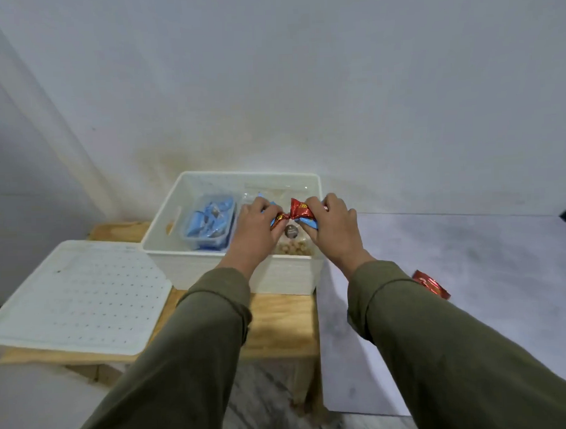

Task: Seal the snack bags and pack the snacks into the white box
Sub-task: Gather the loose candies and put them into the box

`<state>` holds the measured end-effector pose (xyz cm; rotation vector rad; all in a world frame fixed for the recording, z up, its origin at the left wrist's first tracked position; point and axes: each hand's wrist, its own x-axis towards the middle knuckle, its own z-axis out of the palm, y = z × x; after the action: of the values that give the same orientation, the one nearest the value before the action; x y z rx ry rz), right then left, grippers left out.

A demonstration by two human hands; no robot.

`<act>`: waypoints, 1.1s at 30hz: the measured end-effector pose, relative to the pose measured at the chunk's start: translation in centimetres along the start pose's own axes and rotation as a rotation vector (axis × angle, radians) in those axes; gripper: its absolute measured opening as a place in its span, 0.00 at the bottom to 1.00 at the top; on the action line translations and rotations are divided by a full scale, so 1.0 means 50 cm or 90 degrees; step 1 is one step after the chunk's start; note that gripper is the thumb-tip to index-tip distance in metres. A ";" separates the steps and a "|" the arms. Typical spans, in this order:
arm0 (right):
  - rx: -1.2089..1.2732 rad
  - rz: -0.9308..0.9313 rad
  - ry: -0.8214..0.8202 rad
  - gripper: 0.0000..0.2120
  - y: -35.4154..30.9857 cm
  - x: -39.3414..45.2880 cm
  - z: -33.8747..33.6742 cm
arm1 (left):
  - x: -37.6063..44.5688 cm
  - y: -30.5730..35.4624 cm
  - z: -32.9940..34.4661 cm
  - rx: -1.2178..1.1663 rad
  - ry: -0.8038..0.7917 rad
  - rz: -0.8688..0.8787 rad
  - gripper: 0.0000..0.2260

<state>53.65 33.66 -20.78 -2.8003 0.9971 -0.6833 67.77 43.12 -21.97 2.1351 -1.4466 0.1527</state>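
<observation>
A white box (187, 265) stands open on a low wooden table (279, 323). Both hands are above its right half. My left hand (255, 231) grips red and blue snack packets (280, 218) at their left end. My right hand (332, 227) grips more red and blue snack packets (302, 212). Inside the box on the left sits a clear tub of blue packets (208, 221). Under my hands lies a clear bag of light brown snacks (295, 246), partly hidden.
The box's white perforated lid (76, 298) lies on the table's left part. One red snack packet (431, 284) lies on the grey surface to the right, behind my right sleeve. A wall rises close behind the box.
</observation>
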 end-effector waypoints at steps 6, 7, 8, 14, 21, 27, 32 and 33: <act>0.036 0.047 -0.101 0.18 -0.091 0.034 0.103 | -0.006 -0.122 -0.002 -0.018 -0.128 -0.078 0.14; 0.034 0.059 -0.117 0.19 -0.095 0.035 0.113 | -0.008 -0.134 0.002 -0.029 -0.149 -0.081 0.15; 0.028 0.070 -0.135 0.20 -0.098 0.035 0.122 | -0.009 -0.143 0.005 -0.035 -0.167 -0.085 0.16; 0.073 0.145 -0.160 0.29 -0.095 0.030 0.132 | -0.008 -0.157 0.021 -0.058 -0.159 -0.088 0.21; 0.094 0.136 -0.158 0.26 -0.077 0.015 0.094 | -0.018 -0.119 0.011 -0.008 -0.156 -0.076 0.24; 0.057 0.131 -0.125 0.29 -0.013 -0.057 0.019 | -0.046 -0.028 0.003 0.011 -0.139 -0.064 0.25; 0.037 0.161 -0.154 0.32 0.075 -0.169 -0.057 | -0.108 0.087 0.035 0.023 -0.153 -0.037 0.26; 0.035 0.169 -0.161 0.32 0.095 -0.192 -0.070 | -0.122 0.112 0.046 0.014 -0.159 -0.039 0.26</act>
<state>42.76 36.13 -22.38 -2.5562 1.2414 -0.3107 59.78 45.50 -24.16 2.2787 -1.5189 -0.1265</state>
